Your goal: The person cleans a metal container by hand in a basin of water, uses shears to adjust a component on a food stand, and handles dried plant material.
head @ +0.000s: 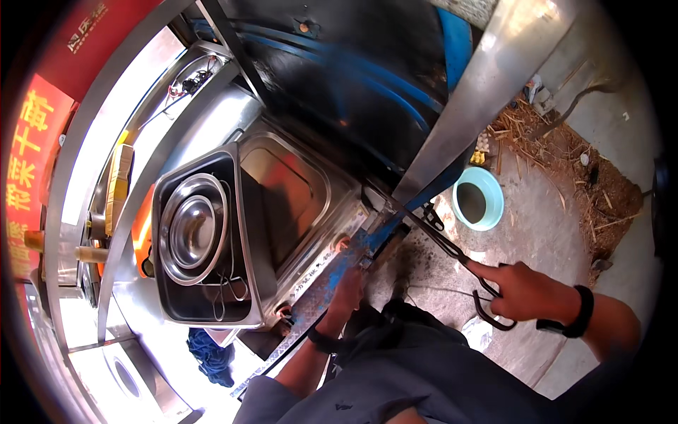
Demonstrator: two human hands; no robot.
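My right hand [516, 291] is closed on the loop handles of long dark metal tongs [431, 233], its index finger stretched along them. The tongs reach up and left to the corner of the metal cart; their tips are hard to make out there. My left hand [347, 291] is at the cart's blue-stained front edge [331, 283], partly in shadow, so its grip does not show clearly. Beyond it, a deep rectangular steel pan [253, 275] holds round steel bowls [193, 233] and a wire-handled utensil [230, 283]. A rectangular steel basin or tray [318, 185] lies beside the pan.
A slanting steel post [455, 116] rises right of the cart. On the concrete floor stand a light-blue bucket [490, 206] and scattered straw and brown debris [598, 196]. A crumpled dark blue cloth [209, 355] lies left of my left arm. Steel shelf rails [122, 222] curve along the left.
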